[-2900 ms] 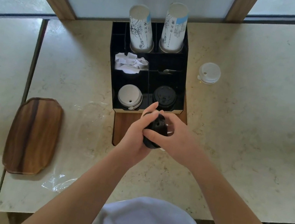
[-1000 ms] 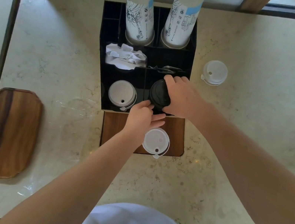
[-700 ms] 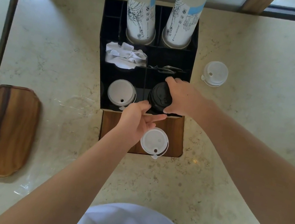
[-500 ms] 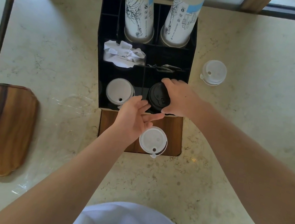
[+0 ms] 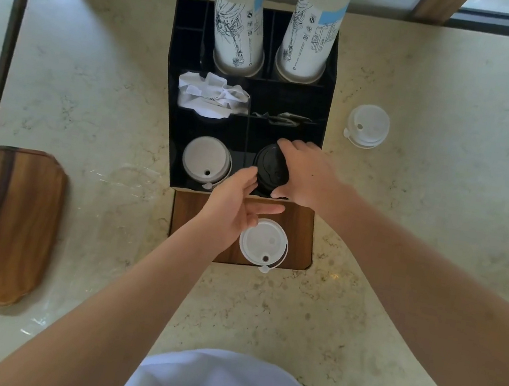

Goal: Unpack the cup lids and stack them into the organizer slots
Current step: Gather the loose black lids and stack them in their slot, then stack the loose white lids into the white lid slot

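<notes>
In the organizer's (image 5: pixel 178 79) front-right slot, the right hand (image 5: pixel 308 173) half-hides black lids (image 5: pixel 269 168).

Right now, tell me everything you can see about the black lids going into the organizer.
The black lids look like a stack of glossy dark plastic cup lids, round, with a raised rim and moulded top. The stack is tilted, its top face leaning toward the left, over the front right slot of the black organizer. The right hand grips it from the right side, fingers and thumb curled round it. The left hand touches its lower left edge with a fingertip. How many lids it holds cannot be told.
</notes>
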Tool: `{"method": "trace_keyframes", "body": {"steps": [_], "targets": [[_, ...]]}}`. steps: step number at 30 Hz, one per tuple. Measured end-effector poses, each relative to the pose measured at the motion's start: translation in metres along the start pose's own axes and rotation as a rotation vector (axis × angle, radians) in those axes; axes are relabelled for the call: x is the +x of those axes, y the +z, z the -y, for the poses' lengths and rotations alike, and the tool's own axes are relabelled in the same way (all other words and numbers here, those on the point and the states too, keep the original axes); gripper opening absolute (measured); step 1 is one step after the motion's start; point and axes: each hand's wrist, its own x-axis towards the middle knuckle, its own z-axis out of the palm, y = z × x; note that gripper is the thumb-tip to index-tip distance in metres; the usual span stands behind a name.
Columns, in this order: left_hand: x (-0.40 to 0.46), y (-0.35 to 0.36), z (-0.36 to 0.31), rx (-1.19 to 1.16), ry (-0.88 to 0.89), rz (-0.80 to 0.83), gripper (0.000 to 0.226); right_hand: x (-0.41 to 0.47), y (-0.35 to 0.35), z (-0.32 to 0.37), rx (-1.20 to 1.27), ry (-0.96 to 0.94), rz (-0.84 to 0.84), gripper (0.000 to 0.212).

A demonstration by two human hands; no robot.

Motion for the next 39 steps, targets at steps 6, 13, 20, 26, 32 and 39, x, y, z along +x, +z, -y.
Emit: {"method": "trace_keyframes", "body": {"steps": [6,13,20,26,32,39], "targets": [[-0.014,-0.003,0.011,0.335,0.183,-0.174,0.025,-0.001,0.003,0.005,-0.021,0.033,0.027,0.111],[-0.023,-0.044,0.047,0.447,0.186,-0.301,0.02,-0.052,0.004,0.026,0.309,0.163,-0.232,0.107],[-0.023,-0.063,0.072,0.379,0.032,-0.297,0.027,-0.152,0.057,0.055,0.622,0.339,-0.084,0.07],[-0.02,-0.05,0.072,0.275,-0.074,-0.335,0.015,-0.161,0.089,0.058,0.518,0.322,-0.089,0.095],[-0.02,-0.039,0.069,0.298,-0.084,-0.31,0.016,-0.147,0.098,0.059,0.423,0.287,-0.178,0.099],[-0.023,-0.03,0.069,0.217,-0.131,-0.322,0.009,-0.138,0.105,0.051,0.486,0.345,-0.151,0.086]]}}
